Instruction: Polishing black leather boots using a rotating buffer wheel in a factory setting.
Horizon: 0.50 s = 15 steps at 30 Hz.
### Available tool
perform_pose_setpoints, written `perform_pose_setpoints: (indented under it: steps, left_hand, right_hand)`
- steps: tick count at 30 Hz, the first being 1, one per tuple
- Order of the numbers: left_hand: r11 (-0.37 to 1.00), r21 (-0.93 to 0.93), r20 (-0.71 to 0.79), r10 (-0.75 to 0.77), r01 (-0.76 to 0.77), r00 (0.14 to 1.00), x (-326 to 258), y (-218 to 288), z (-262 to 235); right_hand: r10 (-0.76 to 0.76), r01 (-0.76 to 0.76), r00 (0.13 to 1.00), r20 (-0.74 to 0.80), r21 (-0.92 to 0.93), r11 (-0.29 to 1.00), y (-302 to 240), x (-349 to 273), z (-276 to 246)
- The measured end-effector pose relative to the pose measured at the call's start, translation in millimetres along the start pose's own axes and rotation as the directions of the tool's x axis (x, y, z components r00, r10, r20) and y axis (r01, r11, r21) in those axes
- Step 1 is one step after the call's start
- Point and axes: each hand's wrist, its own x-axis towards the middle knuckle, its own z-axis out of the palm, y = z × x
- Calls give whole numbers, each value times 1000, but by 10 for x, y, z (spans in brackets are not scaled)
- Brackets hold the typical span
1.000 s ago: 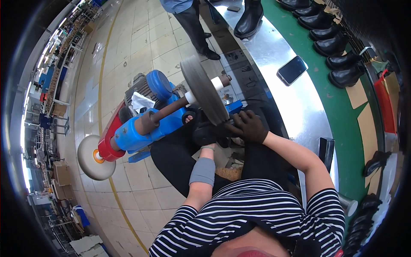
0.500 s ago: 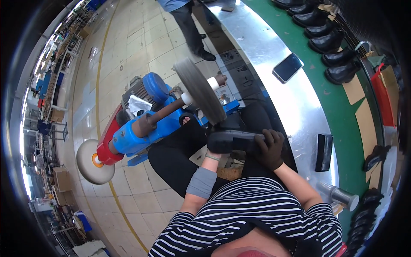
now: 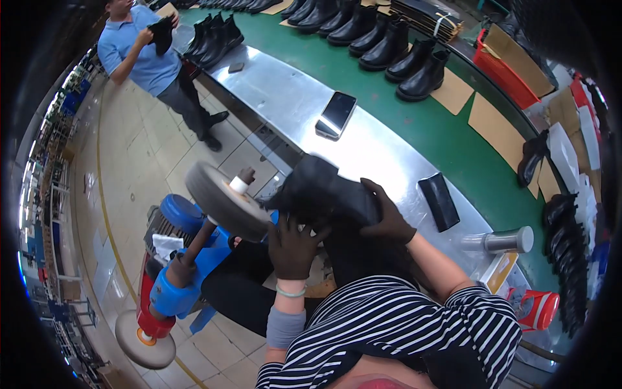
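Observation:
A black ankle boot (image 3: 324, 188), slightly blurred, is held over my lap, close to the grey polishing wheel (image 3: 223, 194). My left hand (image 3: 295, 249), in a brown glove, is at the boot's lower left side, its fingers against the leather and partly hidden. My right hand (image 3: 391, 217), gloved the same way, wraps round the boot's right end. The wheel is mounted on the shaft of a blue and red machine (image 3: 172, 285) to my left, and its rim looks smeared as if spinning. A small gap between boot and wheel is hard to judge.
Along the metal bench edge (image 3: 382, 149) lie a phone (image 3: 336, 115) and a black flat case (image 3: 439, 202). Black boots (image 3: 424, 76) line the green bench top (image 3: 389, 107). A metal cup (image 3: 508, 240) stands at right. Beyond, a co-worker (image 3: 152, 65) holds a black boot.
My view has swung right, bringing the bench and the co-worker's upper body into sight. The boot has been turned and raised from below the wheel to its right; my left hand now shows.

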Motion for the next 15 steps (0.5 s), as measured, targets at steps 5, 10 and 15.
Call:
perform_pose_setpoints:
  steps: [5, 10, 15]
  left_hand:
    - [780, 619, 248, -80, -94, 966, 115, -172, 672]
    - [367, 919, -61, -221, 141, 973, 177, -119, 413]
    - [256, 918, -254, -202, 301, 946, 66, -8, -25]
  right_hand:
    - [283, -306, 942, 178, 798, 519, -80, 30, -794]
    - [16, 136, 990, -138, 987, 82, -75, -86, -1933]
    - [-50, 931, 344, -938, 334, 147, 190, -238, -3059]
